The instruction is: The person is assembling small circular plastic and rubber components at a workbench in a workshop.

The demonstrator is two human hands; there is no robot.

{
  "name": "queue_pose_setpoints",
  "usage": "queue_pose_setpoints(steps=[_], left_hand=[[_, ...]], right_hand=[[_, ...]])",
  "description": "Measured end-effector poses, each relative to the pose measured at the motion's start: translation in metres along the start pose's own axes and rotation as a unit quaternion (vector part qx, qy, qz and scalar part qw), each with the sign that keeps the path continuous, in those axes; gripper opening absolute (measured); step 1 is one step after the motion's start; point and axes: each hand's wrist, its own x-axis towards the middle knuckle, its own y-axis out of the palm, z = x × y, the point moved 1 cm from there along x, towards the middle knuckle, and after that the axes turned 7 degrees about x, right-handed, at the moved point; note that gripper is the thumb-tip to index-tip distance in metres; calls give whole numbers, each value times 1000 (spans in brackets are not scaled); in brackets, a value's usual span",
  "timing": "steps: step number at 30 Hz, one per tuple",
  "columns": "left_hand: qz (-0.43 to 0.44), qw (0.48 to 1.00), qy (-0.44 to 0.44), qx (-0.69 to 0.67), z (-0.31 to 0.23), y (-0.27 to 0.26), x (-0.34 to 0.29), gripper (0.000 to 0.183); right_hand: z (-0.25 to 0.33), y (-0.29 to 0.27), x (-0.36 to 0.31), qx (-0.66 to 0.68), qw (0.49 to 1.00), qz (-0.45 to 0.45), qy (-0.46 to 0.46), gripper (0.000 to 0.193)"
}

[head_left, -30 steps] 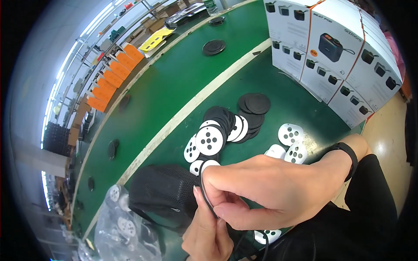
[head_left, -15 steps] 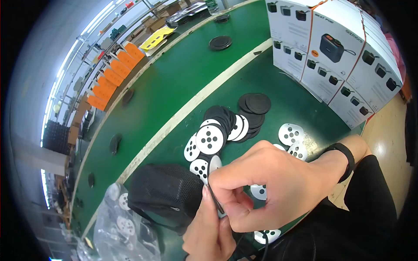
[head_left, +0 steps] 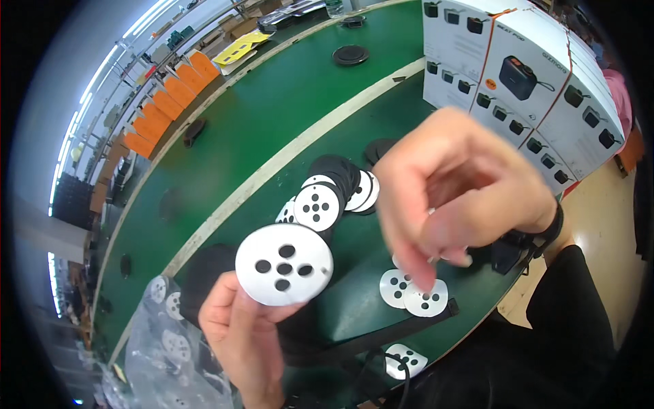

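In front of me, my left hand (head_left: 248,334) pinches the lower edge of a round disc (head_left: 284,264) between thumb and fingers. Its white face, marked with several black dots, is turned up to view. My right hand (head_left: 470,198) hovers apart from it to the right, fingers curled in and partly blurred; whatever is between the fingertips is too small to make out. Beyond the left hand lies a fanned pile of black discs (head_left: 332,168), some topped with a white dotted face (head_left: 317,207). Beneath my right hand are loose white dotted pieces (head_left: 426,298).
A black mesh pouch (head_left: 208,273) sits behind my left hand, beside a clear plastic bag (head_left: 153,341) with discs inside. White printed boxes (head_left: 518,82) stand at the far right. Further black discs (head_left: 351,54) lie on the green belt beyond the pale strip (head_left: 306,146).
My hands have parted: the right rose up and away to the right, the left shifted left. The disc, earlier edge-on between both hands, now shows its white face in the left hand.
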Motion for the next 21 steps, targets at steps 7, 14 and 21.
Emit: queue_pose_setpoints(steps=[7,14,21], left_hand=[[24,957,85,275,8,4,-15,18],[82,958,53,269,8,11,-16,20],[92,926,111,348,9,8,-22,22]], right_hand=[[-22,21,-1,-552,794,23,-253,10],[-40,17,-4,-626,720,92,-283,11],[-47,18,0,-569,729,69,-375,11]])
